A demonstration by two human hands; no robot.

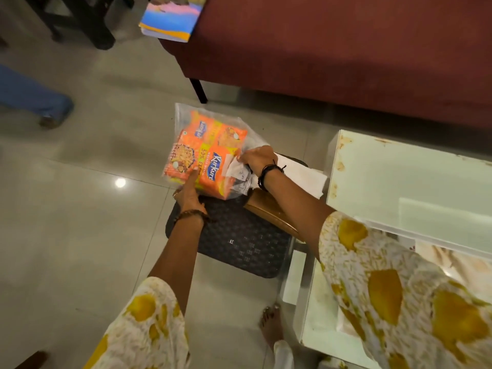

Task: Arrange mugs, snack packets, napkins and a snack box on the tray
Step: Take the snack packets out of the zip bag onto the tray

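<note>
A clear plastic bag holding orange Kurkure snack packets [205, 153] rests on the far end of a black patterned tray [245, 246]. My left hand [189, 193] presses on the near left corner of the packets, index finger stretched out. My right hand [257, 159] pinches the bag's crumpled open end at the right. White napkins [300, 174] lie just beyond my right wrist. A brown object [269, 209] sits under my right forearm at the tray's right side; I cannot tell what it is. No mugs are visible.
A white table [407, 187] stands to the right of the tray. A maroon sofa [346, 49] fills the far side, with a colourful book [171, 18] at its left end. Grey tiled floor lies to the left. Another person's blue trouser leg [34, 97] is at far left.
</note>
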